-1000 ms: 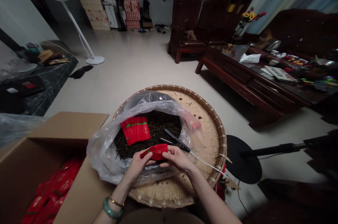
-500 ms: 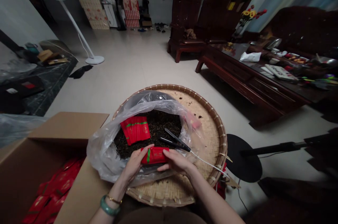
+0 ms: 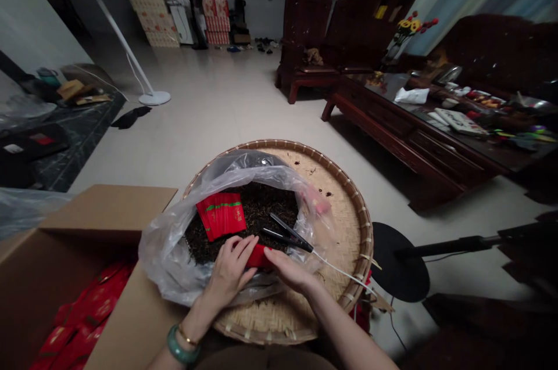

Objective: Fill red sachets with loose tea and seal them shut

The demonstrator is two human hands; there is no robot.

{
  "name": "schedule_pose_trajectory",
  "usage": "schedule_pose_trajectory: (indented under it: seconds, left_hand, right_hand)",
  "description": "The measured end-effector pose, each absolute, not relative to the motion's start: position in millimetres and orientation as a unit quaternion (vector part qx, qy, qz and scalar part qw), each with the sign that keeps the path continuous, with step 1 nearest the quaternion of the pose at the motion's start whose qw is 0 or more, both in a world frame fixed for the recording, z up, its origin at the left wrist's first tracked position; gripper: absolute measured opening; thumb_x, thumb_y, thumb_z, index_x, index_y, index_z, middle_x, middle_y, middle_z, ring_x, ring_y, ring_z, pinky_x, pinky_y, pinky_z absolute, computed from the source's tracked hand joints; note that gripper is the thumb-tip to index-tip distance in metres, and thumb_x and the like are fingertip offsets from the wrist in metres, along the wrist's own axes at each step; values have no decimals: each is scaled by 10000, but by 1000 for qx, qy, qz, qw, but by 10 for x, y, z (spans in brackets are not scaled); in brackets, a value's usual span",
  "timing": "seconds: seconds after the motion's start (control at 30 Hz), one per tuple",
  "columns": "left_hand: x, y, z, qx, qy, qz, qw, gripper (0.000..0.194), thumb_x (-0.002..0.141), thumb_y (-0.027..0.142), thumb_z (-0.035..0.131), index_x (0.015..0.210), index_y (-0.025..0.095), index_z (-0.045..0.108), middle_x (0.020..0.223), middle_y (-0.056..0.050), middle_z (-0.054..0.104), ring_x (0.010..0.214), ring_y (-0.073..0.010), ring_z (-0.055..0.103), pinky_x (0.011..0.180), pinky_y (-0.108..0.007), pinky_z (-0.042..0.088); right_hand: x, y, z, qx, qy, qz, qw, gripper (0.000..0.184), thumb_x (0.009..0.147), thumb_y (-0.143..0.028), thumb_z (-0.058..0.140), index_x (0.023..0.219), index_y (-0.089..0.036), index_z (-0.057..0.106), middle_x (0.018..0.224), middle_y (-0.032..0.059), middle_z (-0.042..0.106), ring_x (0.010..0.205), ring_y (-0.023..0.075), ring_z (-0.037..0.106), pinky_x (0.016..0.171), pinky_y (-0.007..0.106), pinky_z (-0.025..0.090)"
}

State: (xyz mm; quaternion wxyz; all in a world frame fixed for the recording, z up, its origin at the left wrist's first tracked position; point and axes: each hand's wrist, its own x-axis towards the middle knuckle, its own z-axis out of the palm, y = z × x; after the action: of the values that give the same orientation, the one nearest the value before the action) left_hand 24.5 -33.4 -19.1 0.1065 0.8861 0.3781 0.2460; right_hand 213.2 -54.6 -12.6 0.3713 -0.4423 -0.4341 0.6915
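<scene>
Both my hands are on a small red tea packet (image 3: 259, 257) just above the near side of an open clear plastic bag (image 3: 163, 254). My left hand (image 3: 232, 265) covers the packet's left part, fingers closed over its top. My right hand (image 3: 288, 270) grips the right end, thumb along the upper edge. Dark loose tea leaves (image 3: 272, 201) fill the bag. A fanned stack of flat red packets with green stripes (image 3: 222, 216) lies on the leaves. To its right rests a black hair straightener (image 3: 292, 241) with its arms apart and a white cord trailing right.
A round woven bamboo tray (image 3: 344, 225) carries the bag. At left stands an open cardboard box (image 3: 131, 306) holding red packets (image 3: 82, 318). A black round stand base (image 3: 399, 262) is right of the tray. Farther off are a white fan (image 3: 154, 97) and a dark wooden table (image 3: 392, 126).
My left hand has shifted from the packet's left end to lie over it, hiding its green stripe. The right hand keeps its hold. The view has shifted slightly.
</scene>
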Motion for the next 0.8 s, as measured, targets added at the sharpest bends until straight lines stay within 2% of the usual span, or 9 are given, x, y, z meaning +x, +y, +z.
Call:
schedule_pose_trajectory:
  seconds: [0.13,0.27,0.37,0.43,0.5,0.6,0.7,0.8]
  left_hand:
    - [295,-328,-267,878,371,269,141,528,796,159,586,1309,187,466,1197,-107,601,1042,-250,514,902,-424,493]
    - [268,-299,-313,848,390,317,165,465,772,155,590,1231,178,519,1139,-103,628,1009,-240,548,871,-405,512]
    - [227,-262,-317,815,428,354,165,416,763,183,600,1176,184,559,1103,-99,646,985,-241,579,876,-420,510]
    - [202,-243,-307,793,450,371,176,399,753,200,610,1150,182,574,1093,-99,647,991,-243,588,876,-418,513]
    - [182,-234,-296,771,469,383,197,390,750,216,615,1137,179,578,1093,-101,638,1001,-240,591,836,-386,534]
    - [155,-239,-295,738,488,407,229,371,752,246,621,1114,175,585,1088,-100,615,988,-227,600,742,-316,561]
    - [134,-254,-326,704,506,436,240,356,748,277,631,1083,163,589,1057,-93,593,947,-209,608,716,-287,567]
    - [123,-264,-365,682,523,446,249,354,744,297,637,1066,157,584,1029,-88,581,922,-201,606,720,-285,570]
  right_hand:
    - [2126,-585,-17,-421,-450,693,376,516,784,-659,514,917,-200,711,860,31,693,799,178,595,807,351,478]
    - [2260,-553,27,-423,-411,700,404,506,836,-623,457,911,-187,703,889,61,691,797,178,627,749,335,515]
    - [2380,-485,-83,-507,-425,613,432,520,870,-579,403,801,-156,697,823,87,692,778,201,648,728,360,535]
    - [2431,-443,-200,-569,-511,513,389,414,875,-468,446,777,-157,701,823,97,705,811,230,659,768,398,532]
    - [2453,-407,-311,-595,-603,409,339,278,868,-288,463,876,-164,710,924,107,717,896,243,662,852,420,509]
    - [2448,-348,-410,-594,-681,306,299,367,821,-82,427,1092,-170,657,1102,116,681,1026,226,634,935,408,477]
    - [2374,-287,-413,-584,-726,264,249,466,779,-44,490,1222,-160,578,1191,131,635,1098,230,594,968,412,459]
    - [2198,-245,-338,-570,-769,237,166,640,725,-131,660,1337,-143,471,1354,178,500,1197,301,499,977,461,436]
